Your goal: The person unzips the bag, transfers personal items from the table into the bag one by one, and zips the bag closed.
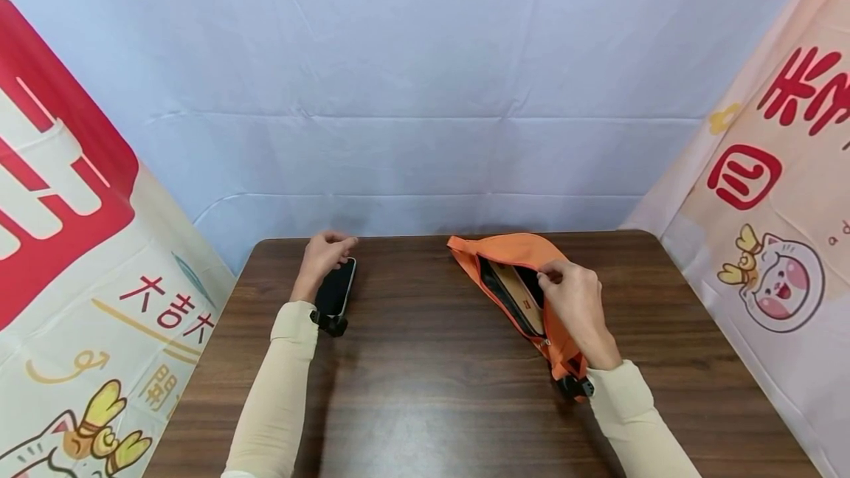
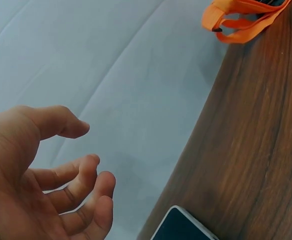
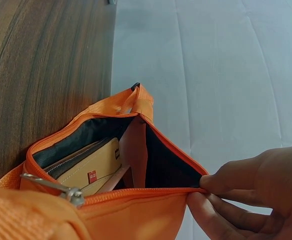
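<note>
An orange zippered pouch (image 1: 524,246) lies on the right half of the table, its mouth spread wide and its dark lining showing. My right hand (image 1: 576,301) pinches the pouch's edge between thumb and fingers, plainest in the right wrist view. Inside sits a tan wallet (image 3: 98,167) with a small red label. A metal zipper pull (image 3: 73,195) hangs at the near end of the opening. My left hand (image 1: 325,257) hovers above a phone (image 1: 337,290) at the table's far left, fingers loosely bent and holding nothing. The phone lies flat with its dark screen up.
The brown wooden table (image 1: 412,360) ends at a pale cloth backdrop (image 1: 412,80) along its far edge. Printed banners (image 1: 757,242) hang on both sides. The pouch's strap end (image 2: 236,25) reaches the far edge.
</note>
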`<state>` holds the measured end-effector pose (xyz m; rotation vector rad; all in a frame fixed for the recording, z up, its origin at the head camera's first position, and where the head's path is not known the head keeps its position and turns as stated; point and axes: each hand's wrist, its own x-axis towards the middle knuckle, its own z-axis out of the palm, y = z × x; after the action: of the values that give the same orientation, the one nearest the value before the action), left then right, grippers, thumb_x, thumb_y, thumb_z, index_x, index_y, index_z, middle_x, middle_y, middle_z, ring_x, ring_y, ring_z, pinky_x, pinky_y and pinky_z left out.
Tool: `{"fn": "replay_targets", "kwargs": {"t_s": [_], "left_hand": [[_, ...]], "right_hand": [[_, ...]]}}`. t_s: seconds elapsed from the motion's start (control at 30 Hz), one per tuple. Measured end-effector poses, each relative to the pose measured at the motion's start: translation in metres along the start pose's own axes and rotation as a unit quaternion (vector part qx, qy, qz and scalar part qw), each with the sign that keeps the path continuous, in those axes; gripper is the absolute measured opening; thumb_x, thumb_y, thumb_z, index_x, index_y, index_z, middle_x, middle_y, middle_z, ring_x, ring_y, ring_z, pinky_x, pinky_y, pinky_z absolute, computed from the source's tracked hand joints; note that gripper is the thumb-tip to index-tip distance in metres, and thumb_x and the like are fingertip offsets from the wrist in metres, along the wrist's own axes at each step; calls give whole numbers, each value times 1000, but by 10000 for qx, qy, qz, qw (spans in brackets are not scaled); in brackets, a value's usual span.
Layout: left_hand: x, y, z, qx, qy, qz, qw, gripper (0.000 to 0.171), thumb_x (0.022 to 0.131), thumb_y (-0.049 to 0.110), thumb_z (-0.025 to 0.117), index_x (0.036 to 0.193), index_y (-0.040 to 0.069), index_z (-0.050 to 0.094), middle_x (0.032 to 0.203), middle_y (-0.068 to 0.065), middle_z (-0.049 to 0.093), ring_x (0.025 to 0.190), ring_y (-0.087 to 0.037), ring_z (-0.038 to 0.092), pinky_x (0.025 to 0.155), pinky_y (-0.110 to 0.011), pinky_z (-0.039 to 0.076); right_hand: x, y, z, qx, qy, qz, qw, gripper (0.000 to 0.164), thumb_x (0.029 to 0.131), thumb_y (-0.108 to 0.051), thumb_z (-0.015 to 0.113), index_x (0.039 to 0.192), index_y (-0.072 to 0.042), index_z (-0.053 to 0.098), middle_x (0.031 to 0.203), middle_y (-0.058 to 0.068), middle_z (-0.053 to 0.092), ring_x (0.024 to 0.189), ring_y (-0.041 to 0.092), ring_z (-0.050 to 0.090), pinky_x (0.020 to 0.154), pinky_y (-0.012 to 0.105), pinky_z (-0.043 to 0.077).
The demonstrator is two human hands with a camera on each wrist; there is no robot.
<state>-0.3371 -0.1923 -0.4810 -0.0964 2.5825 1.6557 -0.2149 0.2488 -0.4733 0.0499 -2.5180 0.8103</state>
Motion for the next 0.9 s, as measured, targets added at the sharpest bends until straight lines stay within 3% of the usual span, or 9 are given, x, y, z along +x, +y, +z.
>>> {"fn": "replay_targets", "kwargs": {"t_s": [0.13,0.27,0.43,0.57,0.73,0.9], "left_hand": [[1,-4,-1,107,46,-30,9999,46,103,34,69,133,0,66,108,-15,70,103,-37,69,94,-48,59],[1,-7,-2,258,48,-102,9996,43,103,35,69,130,1,67,119,-20,69,98,-30,68,95,-49,57],[0,-10,-4,513,62,-160,9985,40,103,35,68,127,2,68,119,-19,68,92,-25,65,93,-49,57],[0,-12,-6,720,57,-229,9971,43,103,37,67,128,2,69,122,-22,68,102,-35,66,92,-49,56],[1,-17,-10,993,46,-246,9947,47,103,40,66,130,2,68,140,-24,62,125,-42,60,106,-56,51],[1,-22,-13,1184,33,-280,9926,50,103,41,65,133,1,65,147,-26,58,134,-45,55,112,-60,47]], "right_hand": [[0,0,0,9,-4,-7,10000,6,95,-2,77,97,1,82,86,18,78,72,30,74,66,52,61],[0,1,0,24,11,-20,10000,6,94,-1,77,97,1,82,86,18,78,71,30,74,65,52,60],[0,2,1,34,45,-36,10000,5,94,0,77,96,0,82,85,18,78,70,30,73,65,53,60],[0,1,1,42,37,-23,10000,6,94,-1,77,97,1,82,85,18,78,70,30,73,65,53,60],[0,1,1,32,28,5,10000,6,94,-1,77,97,0,82,85,18,78,70,30,73,65,52,60],[0,1,1,49,22,-18,10000,6,95,-1,76,96,0,82,87,18,79,72,31,74,66,53,61]]}}
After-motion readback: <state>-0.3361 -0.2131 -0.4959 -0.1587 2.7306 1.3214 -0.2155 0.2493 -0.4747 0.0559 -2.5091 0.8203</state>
